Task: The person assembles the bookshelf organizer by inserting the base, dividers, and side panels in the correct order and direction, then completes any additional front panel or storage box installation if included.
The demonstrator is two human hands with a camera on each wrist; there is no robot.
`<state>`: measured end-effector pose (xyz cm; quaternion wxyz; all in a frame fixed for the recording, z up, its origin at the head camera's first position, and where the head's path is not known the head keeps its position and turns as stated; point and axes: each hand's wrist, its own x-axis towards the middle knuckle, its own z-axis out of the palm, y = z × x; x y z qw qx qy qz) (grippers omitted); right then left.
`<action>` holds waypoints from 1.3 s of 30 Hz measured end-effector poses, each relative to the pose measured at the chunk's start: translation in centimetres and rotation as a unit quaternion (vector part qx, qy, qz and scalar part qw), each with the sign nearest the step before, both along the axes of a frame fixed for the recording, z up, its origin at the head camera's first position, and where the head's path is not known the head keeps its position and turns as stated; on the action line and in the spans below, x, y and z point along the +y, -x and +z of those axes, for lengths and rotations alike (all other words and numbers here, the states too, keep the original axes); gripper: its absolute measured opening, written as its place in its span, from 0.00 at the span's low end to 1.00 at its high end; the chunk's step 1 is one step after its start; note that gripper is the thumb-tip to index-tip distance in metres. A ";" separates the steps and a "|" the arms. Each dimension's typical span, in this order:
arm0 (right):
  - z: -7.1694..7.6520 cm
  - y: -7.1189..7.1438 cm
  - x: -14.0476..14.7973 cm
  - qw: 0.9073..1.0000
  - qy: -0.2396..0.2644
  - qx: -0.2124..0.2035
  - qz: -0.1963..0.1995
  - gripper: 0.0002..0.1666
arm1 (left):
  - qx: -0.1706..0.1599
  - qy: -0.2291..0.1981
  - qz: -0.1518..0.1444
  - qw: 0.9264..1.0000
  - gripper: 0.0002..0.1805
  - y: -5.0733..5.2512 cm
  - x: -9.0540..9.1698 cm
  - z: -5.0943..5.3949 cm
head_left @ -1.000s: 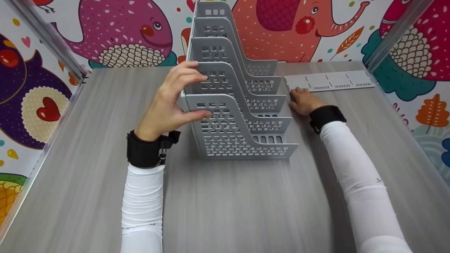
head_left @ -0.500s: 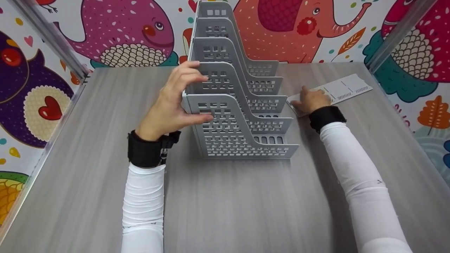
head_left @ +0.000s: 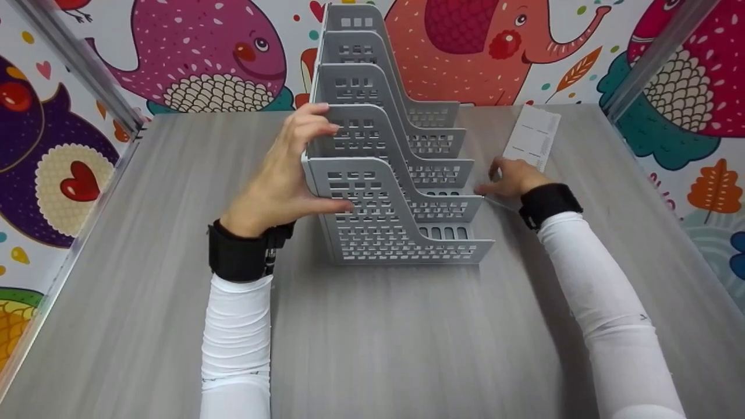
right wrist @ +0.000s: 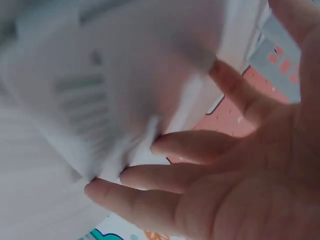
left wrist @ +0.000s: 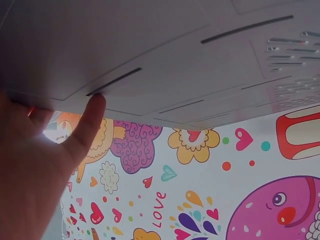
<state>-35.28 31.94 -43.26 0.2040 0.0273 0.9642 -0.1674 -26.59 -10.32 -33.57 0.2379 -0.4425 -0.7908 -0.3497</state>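
Observation:
A grey plastic file rack (head_left: pixel 372 215) with several perforated dividers stands upright in the middle of the table. My left hand (head_left: pixel 285 169) grips its tall left side, the thumb against the nearest divider and the fingers over the edge. In the left wrist view a finger presses the rack's flat slotted wall (left wrist: pixel 165 65). Right of the rack, my right hand (head_left: pixel 515 177) holds a long, thin, light grey slotted panel (head_left: pixel 532 135) by its near part, which the hand partly hides. Blurred in the right wrist view, the panel (right wrist: pixel 80 115) has fingertips along its edge.
The grey wood-grain table (head_left: pixel 396 337) carries the rack and extends on all sides of it. Printed animal walls (head_left: pixel 204 52) close off the back and sides, with metal posts (head_left: pixel 657 64) at the corners.
The panel has swung from lying crosswise to pointing away toward the back wall, its near end drawn closer to me. My right hand has turned with it; my left hand keeps its place on the rack.

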 end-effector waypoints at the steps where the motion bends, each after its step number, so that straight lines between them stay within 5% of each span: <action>1: -0.2 0.0 0.0 1.000 0.002 0.009 -0.001 0.40 | 0.000 0.001 0.002 1.000 0.53 -0.1 0.0 0.0; 10: -0.2 -0.6 -0.1 0.998 -0.020 0.033 0.043 0.55 | 0.002 0.018 0.045 0.999 0.52 -0.6 0.1 0.2; 17: 0.7 -2.0 0.4 0.992 0.068 0.107 0.002 0.49 | 0.007 0.022 0.062 0.998 0.50 -0.8 0.9 0.0; 21: 1.1 -3.1 0.8 0.983 0.107 0.143 -0.041 0.35 | 0.010 0.020 0.069 0.997 0.49 -0.8 1.5 0.0; 24: 1.5 -3.7 1.6 0.985 0.119 0.117 -0.050 0.26 | 0.007 0.021 0.074 0.997 0.48 -0.9 1.7 -0.1; 28: 2.0 -4.0 3.0 0.983 0.166 0.066 -0.040 0.26 | 0.008 0.022 0.072 0.997 0.48 -0.8 1.7 -0.1; 34: 3.3 -4.9 3.4 0.975 0.203 0.073 -0.044 0.31 | 0.011 0.003 0.046 0.999 0.46 -0.5 1.7 0.0; 39: 5.1 -5.6 1.8 0.965 0.242 0.095 -0.038 0.32 | -0.018 -0.011 0.037 0.999 0.45 -0.5 1.6 -0.2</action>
